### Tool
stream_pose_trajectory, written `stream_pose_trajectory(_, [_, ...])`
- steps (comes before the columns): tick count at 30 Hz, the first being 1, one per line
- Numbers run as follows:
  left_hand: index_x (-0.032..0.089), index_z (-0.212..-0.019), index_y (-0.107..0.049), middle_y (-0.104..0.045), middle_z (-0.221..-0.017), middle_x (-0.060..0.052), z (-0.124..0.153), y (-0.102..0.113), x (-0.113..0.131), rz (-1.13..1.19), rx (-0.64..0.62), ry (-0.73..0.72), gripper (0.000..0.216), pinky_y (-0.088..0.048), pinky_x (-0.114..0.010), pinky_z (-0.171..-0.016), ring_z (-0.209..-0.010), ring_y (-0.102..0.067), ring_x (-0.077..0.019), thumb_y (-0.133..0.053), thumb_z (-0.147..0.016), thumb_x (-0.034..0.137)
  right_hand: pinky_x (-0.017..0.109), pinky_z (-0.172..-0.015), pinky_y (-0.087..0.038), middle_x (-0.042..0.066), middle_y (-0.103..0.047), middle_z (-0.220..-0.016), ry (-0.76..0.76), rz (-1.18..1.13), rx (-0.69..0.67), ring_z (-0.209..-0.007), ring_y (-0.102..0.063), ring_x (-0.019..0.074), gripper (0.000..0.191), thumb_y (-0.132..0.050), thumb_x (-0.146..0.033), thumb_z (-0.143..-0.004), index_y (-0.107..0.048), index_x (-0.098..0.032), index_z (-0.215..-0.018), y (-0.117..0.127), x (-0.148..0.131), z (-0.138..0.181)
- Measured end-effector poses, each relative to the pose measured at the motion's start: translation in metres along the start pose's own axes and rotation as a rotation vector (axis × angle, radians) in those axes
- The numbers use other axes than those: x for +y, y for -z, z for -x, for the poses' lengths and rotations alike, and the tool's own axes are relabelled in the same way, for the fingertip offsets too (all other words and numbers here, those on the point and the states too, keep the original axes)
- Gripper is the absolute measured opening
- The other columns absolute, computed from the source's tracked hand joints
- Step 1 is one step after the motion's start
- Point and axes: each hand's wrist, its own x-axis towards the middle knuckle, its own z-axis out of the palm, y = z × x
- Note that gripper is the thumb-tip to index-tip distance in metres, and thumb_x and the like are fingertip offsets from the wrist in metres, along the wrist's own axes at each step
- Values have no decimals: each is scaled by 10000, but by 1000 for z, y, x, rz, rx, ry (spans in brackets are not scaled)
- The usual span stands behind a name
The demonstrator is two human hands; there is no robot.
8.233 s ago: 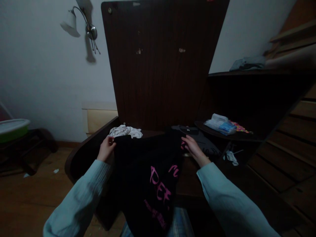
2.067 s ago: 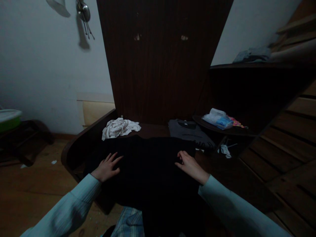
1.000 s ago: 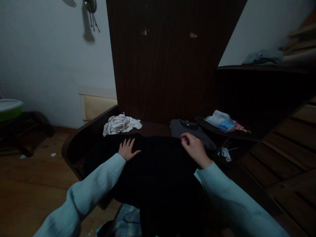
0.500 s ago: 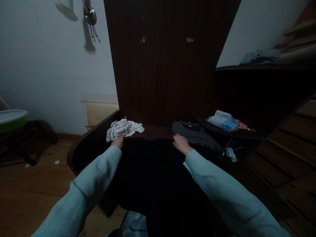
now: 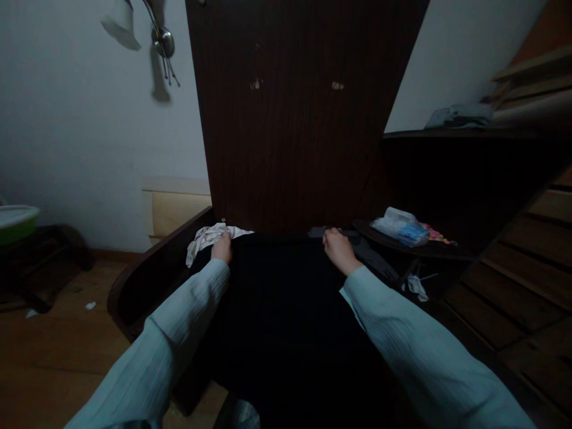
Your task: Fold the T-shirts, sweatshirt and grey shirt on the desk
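A large black garment or cloth is stretched between my two hands and hangs down toward my lap; its exact kind is too dark to make out. My left hand is closed on its upper left edge. At the upper right edge my right hand grips it with curled fingers. Behind the left hand lies a crumpled whitish cloth, partly covered by the black one. A dark grey printed shirt lies folded behind my right hand, also partly hidden.
A dark wooden panel rises behind the surface, with a curved side board at left. On a corner shelf lies a plastic pack. A green basin rests on a stool at far left. A lamp hangs on the wall.
Both hands have lifted the black cloth's top edge slightly and moved it farther forward, so it covers more of the whitish cloth and the grey shirt. The view has shifted slightly.
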Motion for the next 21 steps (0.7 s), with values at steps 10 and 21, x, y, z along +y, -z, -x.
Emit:
stream_pose_trajectory(10, [38, -1229, -352, -330, -1319, -245, -23, -14, 46, 48, 54, -86, 467, -402, -346, -870, -1152, -426, -315, -443, -795, 185, 346, -741, -450, 185, -424, -1216, -64, -48, 99, -936, -551, 259, 303, -417, -193, -808, -534, -82, -1065, -7, -5, 2])
stream_pose_trajectory(21, [143, -1266, -411, -312, -1387, -156, 76, -30, 28, -69, -275, -189, 500, -273, -450, -987, -1275, -258, -313, -415, -822, 371, 400, -990, -301, 120, -351, -1371, 459, -300, -198, -1239, -326, 253, 457, -431, -362, -829, -470, -129, -1220, -84, -94, 38])
